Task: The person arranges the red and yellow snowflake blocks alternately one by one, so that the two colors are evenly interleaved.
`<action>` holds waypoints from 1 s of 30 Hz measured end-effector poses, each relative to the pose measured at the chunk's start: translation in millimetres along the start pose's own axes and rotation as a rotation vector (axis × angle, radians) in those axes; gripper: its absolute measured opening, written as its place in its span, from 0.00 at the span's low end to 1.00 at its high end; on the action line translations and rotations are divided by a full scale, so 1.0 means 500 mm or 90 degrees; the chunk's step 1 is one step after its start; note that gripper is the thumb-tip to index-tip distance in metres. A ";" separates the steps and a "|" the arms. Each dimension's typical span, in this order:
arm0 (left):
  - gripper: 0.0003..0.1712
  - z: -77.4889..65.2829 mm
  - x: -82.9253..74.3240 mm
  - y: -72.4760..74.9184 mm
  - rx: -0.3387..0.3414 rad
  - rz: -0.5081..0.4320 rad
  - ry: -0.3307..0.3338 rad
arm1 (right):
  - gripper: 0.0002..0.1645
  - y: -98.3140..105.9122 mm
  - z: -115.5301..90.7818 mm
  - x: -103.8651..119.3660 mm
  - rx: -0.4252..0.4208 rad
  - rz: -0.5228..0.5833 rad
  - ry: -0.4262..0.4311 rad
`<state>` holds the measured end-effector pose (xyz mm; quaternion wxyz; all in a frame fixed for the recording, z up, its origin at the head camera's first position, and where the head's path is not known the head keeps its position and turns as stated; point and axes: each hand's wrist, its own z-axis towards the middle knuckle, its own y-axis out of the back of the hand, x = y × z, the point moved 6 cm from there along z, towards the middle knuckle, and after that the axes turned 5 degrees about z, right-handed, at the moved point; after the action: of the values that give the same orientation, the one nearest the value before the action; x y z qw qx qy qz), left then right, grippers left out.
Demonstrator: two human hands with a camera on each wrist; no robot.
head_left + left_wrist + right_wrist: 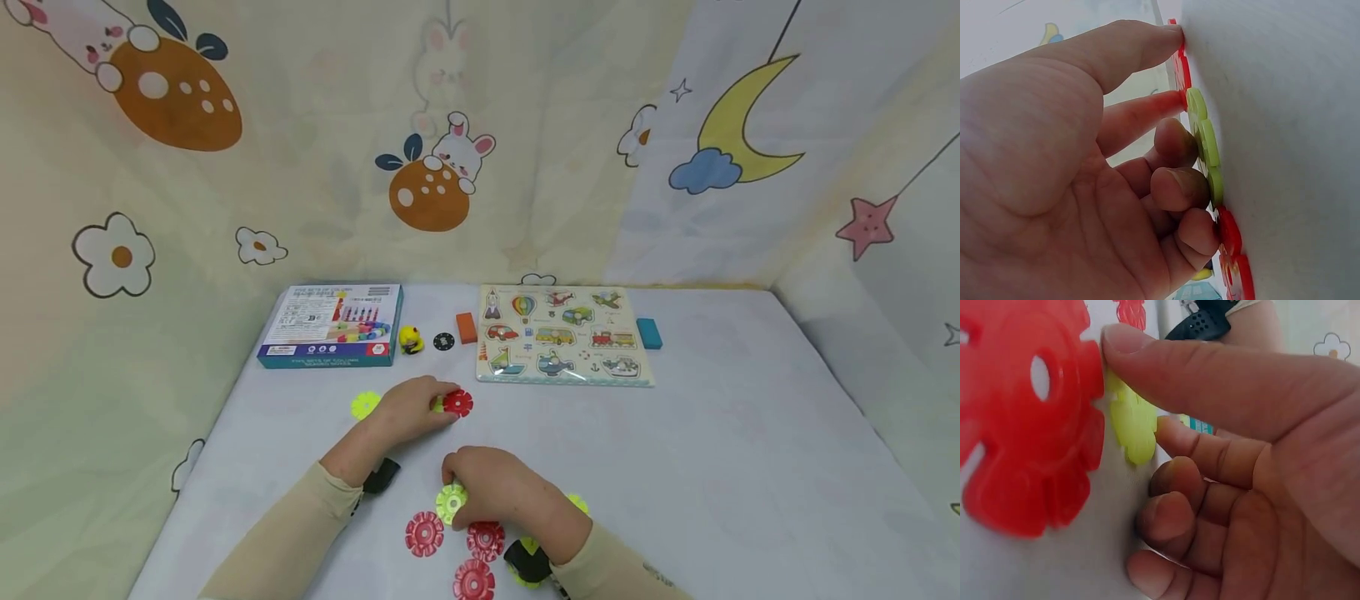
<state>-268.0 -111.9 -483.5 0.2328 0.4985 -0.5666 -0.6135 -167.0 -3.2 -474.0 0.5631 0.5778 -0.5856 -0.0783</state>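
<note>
Cartoon-printed fabric backdrop [315, 175], smooth white tabletop [712, 458]. Left hand [407, 410] pinches glossy red disc [460, 403] between thumb and index finger, other fingers curled against pale-green disc [1210, 144]. Right hand [501, 490] pinches lime disc [450, 504] by notched rim on tabletop, near petal-edged red plastic discs [424, 533] with round centre holes. Beyond: flat rectangular box [307, 312], thin picture board [577, 354], orange block [467, 328], round black-and-white chip [444, 342]

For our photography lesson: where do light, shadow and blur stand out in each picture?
Head: soft, even light across the table; left wrist: upper-left corner washed out, left hand partly shaded; right wrist: nearest red disc soft-edged, with shiny highlights.
</note>
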 end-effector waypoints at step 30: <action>0.29 -0.007 -0.015 0.011 -0.008 -0.001 0.001 | 0.14 0.134 -0.023 -0.088 -0.179 0.303 -0.016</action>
<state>-263.3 -108.4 -475.4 0.2357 0.4978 -0.5619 -0.6172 -211.1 58.4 -445.5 0.6328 0.3391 -0.6954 -0.0312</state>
